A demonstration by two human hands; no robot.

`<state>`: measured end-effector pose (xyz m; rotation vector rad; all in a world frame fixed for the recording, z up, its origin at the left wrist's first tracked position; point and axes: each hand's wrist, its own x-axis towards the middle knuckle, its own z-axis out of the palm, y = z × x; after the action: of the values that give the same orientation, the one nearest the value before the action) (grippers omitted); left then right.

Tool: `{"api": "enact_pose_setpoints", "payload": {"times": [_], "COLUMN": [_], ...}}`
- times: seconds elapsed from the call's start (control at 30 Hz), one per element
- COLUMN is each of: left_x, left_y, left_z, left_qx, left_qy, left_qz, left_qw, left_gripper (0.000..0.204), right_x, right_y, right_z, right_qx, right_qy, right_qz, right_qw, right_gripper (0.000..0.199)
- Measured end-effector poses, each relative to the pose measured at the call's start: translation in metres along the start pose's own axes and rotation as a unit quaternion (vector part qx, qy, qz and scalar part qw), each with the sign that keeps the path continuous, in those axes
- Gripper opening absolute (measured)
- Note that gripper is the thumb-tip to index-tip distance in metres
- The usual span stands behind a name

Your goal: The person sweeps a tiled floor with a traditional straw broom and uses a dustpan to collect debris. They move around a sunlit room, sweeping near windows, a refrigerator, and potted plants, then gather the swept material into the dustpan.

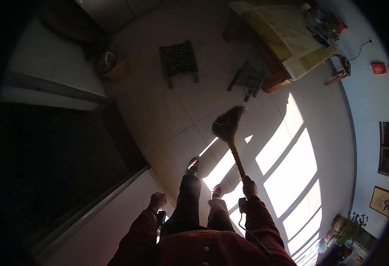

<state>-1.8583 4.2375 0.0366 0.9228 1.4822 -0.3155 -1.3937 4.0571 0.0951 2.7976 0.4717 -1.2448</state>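
While the broom (229, 134) is clamped in R hand (249, 189), L hand (158, 201) is curled fist-like; 2 stools (179, 61) (249, 77) are seen ahead on the tiled flr (159, 115).

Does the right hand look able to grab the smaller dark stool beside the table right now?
Probably not: the right hand is closed around the handle of the broom, and the smaller stool stands farther out, beyond the bristles.
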Motion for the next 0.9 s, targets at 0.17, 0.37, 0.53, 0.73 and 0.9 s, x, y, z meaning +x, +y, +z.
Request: {"api": "enact_pose_setpoints", "payload": {"times": [0.17, 0.37, 0.53, 0.73, 0.9], "left_x": [0.022, 0.025, 0.034, 0.004, -0.018], "left_y": [0.027, 0.104, 0.154, 0.176, 0.181], "left_z": [-0.010, 0.027, 0.079, 0.173, 0.219], "left_qx": [0.348, 0.090, 0.178, 0.065, 0.053], "left_qy": [0.004, -0.035, -0.014, -0.105, -0.117], "left_qz": [0.416, 0.120, 0.257, 0.125, 0.034], "left_qw": [0.840, 0.988, 0.950, 0.984, 0.991], "left_gripper": [0.017, 0.030, 0.031, 0.022, 0.021], "right_x": [-0.093, -0.095, 0.017, 0.125, 0.213], "right_y": [0.070, 0.074, 0.040, -0.038, -0.086], "right_z": [-0.025, -0.062, -0.115, -0.173, -0.209], "right_qx": [0.052, 0.239, 0.145, 0.149, 0.136], "right_qy": [0.040, 0.175, 0.163, 0.184, 0.176], "right_qz": [0.037, 0.037, -0.028, -0.140, -0.178], "right_qw": [0.997, 0.954, 0.976, 0.961, 0.959], "right_gripper": [0.034, 0.034, 0.027, 0.025, 0.021]}}
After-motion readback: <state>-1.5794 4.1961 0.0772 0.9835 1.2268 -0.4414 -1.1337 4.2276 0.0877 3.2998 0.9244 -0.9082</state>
